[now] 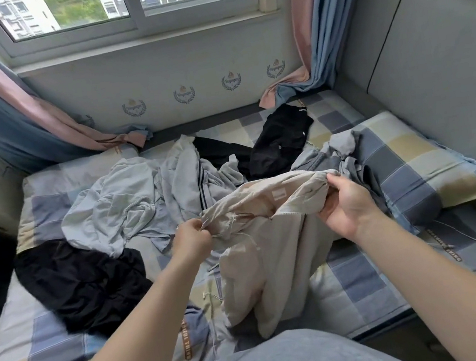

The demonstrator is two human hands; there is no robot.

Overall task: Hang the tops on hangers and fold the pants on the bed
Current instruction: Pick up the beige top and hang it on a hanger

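While I hold the beige garment [272, 255] over the bed [366, 281], my left grip [192, 237] pinches its edge and my right grip [345, 205] clutches bunched fabric; it hangs between them.

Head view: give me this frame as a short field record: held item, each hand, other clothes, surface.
held item: beige drawstring fabric garment
left hand: pinches its left edge
right hand: grips its right edge
other clothes: light grey crumpled garments mid-bed; black crumpled garment near left; black garment far centre
surface: blue-and-yellow checked bedsheet
hangers: none visible
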